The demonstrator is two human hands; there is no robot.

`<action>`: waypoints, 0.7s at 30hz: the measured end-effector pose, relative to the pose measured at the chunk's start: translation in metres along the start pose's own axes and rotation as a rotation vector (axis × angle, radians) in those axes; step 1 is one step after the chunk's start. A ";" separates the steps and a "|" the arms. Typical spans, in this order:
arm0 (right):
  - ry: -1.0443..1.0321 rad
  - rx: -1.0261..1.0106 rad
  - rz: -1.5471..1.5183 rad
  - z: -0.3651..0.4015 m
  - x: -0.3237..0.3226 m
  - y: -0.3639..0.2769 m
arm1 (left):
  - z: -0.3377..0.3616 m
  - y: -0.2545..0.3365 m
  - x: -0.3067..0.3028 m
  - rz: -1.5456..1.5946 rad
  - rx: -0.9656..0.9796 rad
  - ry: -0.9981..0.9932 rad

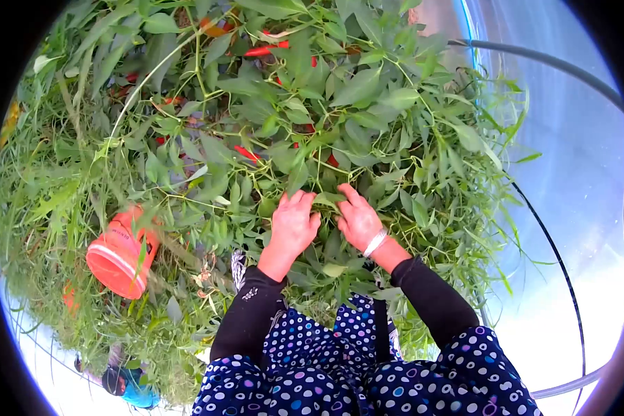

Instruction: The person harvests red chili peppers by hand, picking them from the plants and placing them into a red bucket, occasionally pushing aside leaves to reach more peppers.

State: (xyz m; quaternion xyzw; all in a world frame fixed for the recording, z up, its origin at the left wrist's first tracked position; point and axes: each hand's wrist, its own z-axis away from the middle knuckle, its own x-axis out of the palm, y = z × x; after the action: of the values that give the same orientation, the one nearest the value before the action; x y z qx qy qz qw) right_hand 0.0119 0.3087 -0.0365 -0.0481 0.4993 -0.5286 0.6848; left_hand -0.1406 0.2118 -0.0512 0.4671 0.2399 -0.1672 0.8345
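My left hand (pixel 295 225) is among the leaves of a chili pepper plant (pixel 367 90), fingers curled and pressed together at the foliage. Close beside it, my right hand (pixel 360 223), with a white band on the wrist, reaches into the same leaves with thumb and fingers bent together. Whatever lies between the fingers of either hand is hidden by leaves or too small to name. Just beyond the hands, a red chili pepper (pixel 247 153) hangs in the foliage. Another long red chili pepper (pixel 266 50) shows farther up.
To the left, an orange-red bucket (pixel 118 251) sits tilted among the plants. A dark hose (pixel 544 59) and clear plastic sheeting (pixel 555 187) run along the right. A person in blue (pixel 140 394) is at the lower left. Dense greenery surrounds my legs.
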 end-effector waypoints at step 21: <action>-0.353 0.028 0.536 -0.044 -0.059 -0.022 | -0.019 -0.022 0.013 1.158 -0.441 0.054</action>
State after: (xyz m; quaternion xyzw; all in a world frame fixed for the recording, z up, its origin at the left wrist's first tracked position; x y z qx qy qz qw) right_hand -0.0318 0.3645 -0.0078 0.0036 0.3605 -0.3196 0.8763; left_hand -0.1454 0.2162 -0.0820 0.3420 -0.0026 0.3780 0.8603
